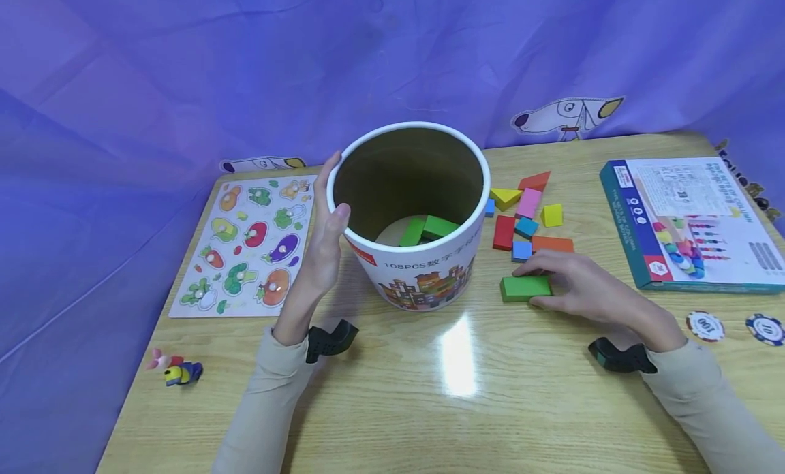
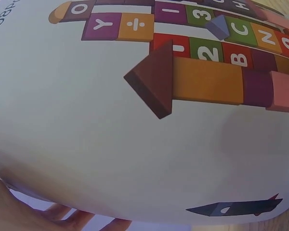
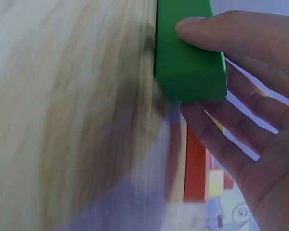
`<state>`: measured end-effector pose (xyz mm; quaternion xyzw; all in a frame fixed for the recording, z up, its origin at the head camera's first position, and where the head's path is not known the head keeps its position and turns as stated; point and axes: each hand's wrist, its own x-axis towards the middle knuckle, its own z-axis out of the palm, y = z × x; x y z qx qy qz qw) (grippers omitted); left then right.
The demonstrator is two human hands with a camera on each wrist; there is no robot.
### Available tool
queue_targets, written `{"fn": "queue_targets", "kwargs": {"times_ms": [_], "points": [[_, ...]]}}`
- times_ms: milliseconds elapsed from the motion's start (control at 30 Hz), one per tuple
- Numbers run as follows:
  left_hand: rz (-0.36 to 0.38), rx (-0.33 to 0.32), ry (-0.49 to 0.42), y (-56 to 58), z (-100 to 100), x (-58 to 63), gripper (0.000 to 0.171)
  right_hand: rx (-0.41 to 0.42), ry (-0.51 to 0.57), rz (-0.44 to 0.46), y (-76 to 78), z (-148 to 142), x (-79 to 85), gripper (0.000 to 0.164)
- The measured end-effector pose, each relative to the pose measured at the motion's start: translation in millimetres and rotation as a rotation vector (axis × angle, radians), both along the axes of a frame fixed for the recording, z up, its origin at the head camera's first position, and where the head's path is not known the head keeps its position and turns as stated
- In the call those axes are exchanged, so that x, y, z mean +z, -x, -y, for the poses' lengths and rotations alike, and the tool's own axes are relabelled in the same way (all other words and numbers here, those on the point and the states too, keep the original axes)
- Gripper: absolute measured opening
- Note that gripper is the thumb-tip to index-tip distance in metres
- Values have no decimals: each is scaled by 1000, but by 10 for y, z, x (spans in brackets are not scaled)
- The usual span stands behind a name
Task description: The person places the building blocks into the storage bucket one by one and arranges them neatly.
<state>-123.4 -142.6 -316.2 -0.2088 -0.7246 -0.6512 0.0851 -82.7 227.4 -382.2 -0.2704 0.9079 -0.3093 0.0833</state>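
Observation:
A large white bucket point(image 1: 423, 283) with a printed block picture stands in the middle of the table in the head view. Inside it lie green blocks point(image 1: 438, 227). My left hand point(image 1: 321, 246) holds the bucket by its left side, with the thumb at the rim; in the left wrist view, fingers point(image 2: 77, 219) lie along the printed wall. To the right of the bucket, my right hand point(image 1: 579, 287) pinches a green rectangular block point(image 1: 521, 289) at its right end. The right wrist view shows the thumb on one face of that block point(image 3: 190, 62) and other fingers behind it.
Loose coloured blocks, among them an orange one point(image 1: 552, 244) and a red one point(image 1: 504, 233), lie behind the right hand. A vegetable puzzle board point(image 1: 245, 249) and small figurines point(image 1: 182, 373) are at left. At right are a game box point(image 1: 705, 222) and chips point(image 1: 705, 325).

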Motion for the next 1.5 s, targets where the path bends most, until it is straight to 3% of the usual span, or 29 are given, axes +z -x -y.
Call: {"fn": "queue_targets", "kwargs": {"times_ms": [267,533,733,933,1067,1200,1333,1400,1500], "points": [[-9,-4,-11,4,25,-5,90,20,37,-52,-9,-52,-36,46],[-11,-15,-13,11,6,-8,90,54,19,-24,47,9,-44,51],[-23,1,-5,5,25,2,89,72,27,-59,81,-8,54,51],[0,3,-3,4,12,-2,94,29,93,-171,154,-133,386,55],[9,-4,13,16,-6,-10,92,46,225,-285,256,-177,706,61],[5,-3,22,18,-10,-14,90,100,489,-304,389,-79,1076,56],[3,5,29,9,-6,-9,92,164,749,-279,498,207,1399,47],[3,7,31,5,-5,-4,92,174,769,-300,535,390,1511,46],[4,7,28,1,-9,0,93,174,710,-336,589,636,1593,46]]}}
